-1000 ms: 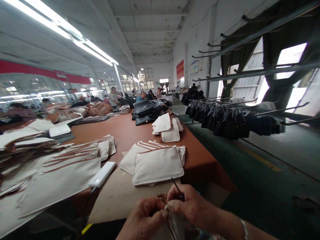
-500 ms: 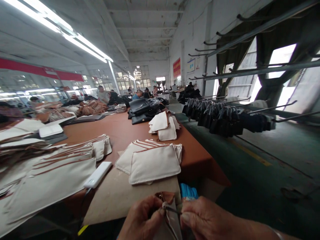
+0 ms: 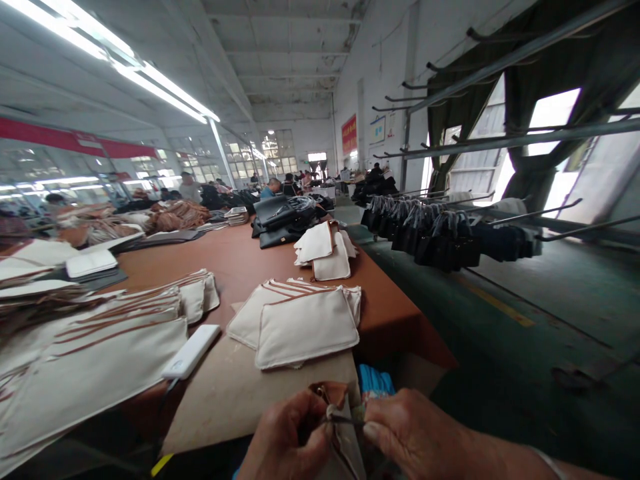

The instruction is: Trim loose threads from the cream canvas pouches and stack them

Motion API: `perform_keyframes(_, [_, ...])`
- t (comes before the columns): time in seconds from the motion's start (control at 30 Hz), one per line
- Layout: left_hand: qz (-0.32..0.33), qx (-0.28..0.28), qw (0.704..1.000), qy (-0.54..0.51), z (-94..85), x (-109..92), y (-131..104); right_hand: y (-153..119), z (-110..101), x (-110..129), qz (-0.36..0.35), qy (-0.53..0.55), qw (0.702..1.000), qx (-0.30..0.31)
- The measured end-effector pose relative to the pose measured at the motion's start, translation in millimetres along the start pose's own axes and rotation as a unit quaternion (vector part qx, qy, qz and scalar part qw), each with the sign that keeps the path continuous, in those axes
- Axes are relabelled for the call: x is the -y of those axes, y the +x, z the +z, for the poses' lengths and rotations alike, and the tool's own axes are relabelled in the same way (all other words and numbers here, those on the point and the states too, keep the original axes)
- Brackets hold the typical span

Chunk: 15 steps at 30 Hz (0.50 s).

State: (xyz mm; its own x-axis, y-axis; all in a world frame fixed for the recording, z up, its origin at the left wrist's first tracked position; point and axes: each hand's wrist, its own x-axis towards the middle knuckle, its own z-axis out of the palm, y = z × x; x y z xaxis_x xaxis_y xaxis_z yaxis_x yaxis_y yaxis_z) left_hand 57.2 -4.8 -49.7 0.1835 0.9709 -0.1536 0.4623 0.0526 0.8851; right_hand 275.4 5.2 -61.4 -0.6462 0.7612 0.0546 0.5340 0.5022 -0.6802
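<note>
At the bottom centre, my left hand [image 3: 287, 437] pinches the edge of a cream fabric piece [image 3: 350, 443] with a brown part [image 3: 333, 395] at its top. To its right, my right hand [image 3: 415, 427] has thumb and fingers closed on a thin dark tool or strip [image 3: 349, 420], which reaches across to the left fingertips. Exactly what the dark thing is cannot be made out. Just beyond the hands lies a stack of cream pouches [image 3: 307, 325] on tan board.
A white power bank [image 3: 191, 351] with a cable lies left of the board [image 3: 215, 400]. Cream panels [image 3: 110, 360] are layered at the left. Black bags [image 3: 283, 220] sit farther back on the brown table [image 3: 225, 260]. Metal racks with hanging black bags [image 3: 425, 233] stand at the right.
The view has shifted slightly. The dark strip between my hands now lies more level, and my left thumb has moved a little. Both hands keep their hold.
</note>
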Motion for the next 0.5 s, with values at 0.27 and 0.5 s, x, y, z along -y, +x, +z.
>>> perform_keyframes(0.27, [0.027,-0.049,0.991,0.121,9.8,8.2,3.9,1.1,11.0,-11.0,0.024,-0.188,0.982,0.003])
perform_keyframes(0.5, [-0.016,-0.045,0.998,0.049,5.1,0.9,3.9,6.9,24.5,-11.2,0.037,-0.206,0.978,0.008])
